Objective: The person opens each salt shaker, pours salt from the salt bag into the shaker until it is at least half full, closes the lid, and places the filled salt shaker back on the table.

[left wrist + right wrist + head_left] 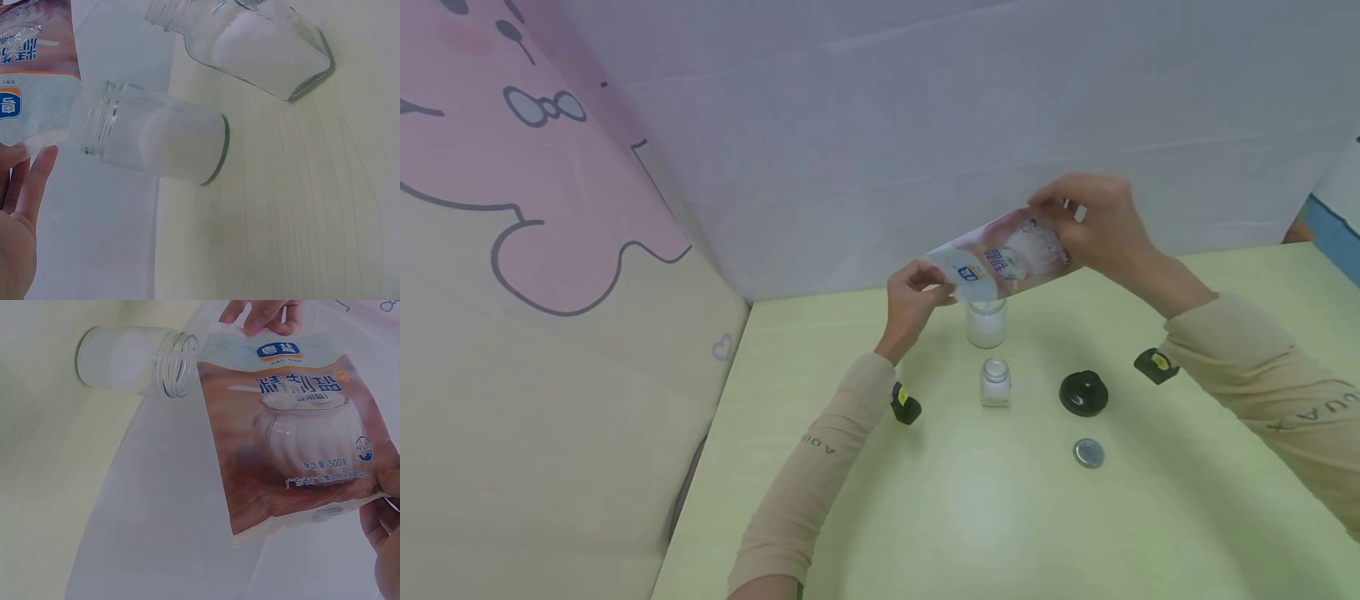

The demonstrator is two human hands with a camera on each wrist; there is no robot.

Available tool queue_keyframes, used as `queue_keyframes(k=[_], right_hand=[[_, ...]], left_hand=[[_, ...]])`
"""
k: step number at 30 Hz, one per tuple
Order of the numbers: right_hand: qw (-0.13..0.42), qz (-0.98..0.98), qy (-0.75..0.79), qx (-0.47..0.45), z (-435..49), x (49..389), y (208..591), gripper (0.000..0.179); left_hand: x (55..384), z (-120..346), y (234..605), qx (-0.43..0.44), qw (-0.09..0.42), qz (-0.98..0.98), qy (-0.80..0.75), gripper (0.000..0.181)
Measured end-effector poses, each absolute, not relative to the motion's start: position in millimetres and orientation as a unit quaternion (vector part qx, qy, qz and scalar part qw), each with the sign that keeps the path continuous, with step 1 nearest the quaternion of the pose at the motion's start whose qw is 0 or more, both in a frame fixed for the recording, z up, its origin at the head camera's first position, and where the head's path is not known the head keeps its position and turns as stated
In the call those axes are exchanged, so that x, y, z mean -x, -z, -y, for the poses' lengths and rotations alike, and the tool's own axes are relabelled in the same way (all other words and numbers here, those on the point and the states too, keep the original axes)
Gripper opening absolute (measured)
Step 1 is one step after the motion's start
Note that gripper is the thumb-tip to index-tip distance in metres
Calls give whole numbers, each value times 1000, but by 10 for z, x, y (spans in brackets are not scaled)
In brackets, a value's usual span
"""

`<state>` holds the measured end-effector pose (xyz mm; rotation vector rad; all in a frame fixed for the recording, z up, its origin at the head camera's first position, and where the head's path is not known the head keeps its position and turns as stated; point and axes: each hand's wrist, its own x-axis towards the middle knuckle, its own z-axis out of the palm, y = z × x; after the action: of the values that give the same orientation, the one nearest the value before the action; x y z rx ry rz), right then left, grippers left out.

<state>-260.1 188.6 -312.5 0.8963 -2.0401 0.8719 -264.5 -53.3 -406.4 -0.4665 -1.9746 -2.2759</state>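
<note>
A brown and pale blue bag of salt (1000,258) is stretched tilted between both hands, its pale end lower. My left hand (913,304) pinches that pale end between thumb and fingers. At the raised brown end, my right hand (1101,221) grips the edge of the bag. Just under the pale end stands a round glass jar (987,327) with white contents; in the left wrist view the bag (37,103) overlaps the mouth of this jar (178,140). A smaller square glass jar (996,385), also part filled with white, stands nearer me.
To the right of the jars lie a black knobbed lid (1083,393) and a small silver lid (1088,452). Two black pieces with yellow marks sit at the left (906,404) and right of the pale table (850,517). A white wall (887,125) rises behind.
</note>
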Motion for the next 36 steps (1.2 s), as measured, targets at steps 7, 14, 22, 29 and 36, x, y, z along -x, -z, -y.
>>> queue_keyframes(k=[7,14,22,29,36], right_hand=[[364,796,-336,-348,-1875,2595,3116,14],[366,797,-335,-345,-1871,2595,3114,12],[365,801,-335,-336,-1868,2586,3113,13],[369,803,-332,-330,-1870,2598,3118,14],[371,804,-337,-318,-1860,2602,3106,12]], left_hand=[[2696,537,4132,151,43,646,747,16],[2796,521,4275,141,48,645,749,17],[2787,506,4279,146,61,643,749,17],[2793,497,4277,144,63,639,753,17],[2788,481,4267,138,62,636,757,17]])
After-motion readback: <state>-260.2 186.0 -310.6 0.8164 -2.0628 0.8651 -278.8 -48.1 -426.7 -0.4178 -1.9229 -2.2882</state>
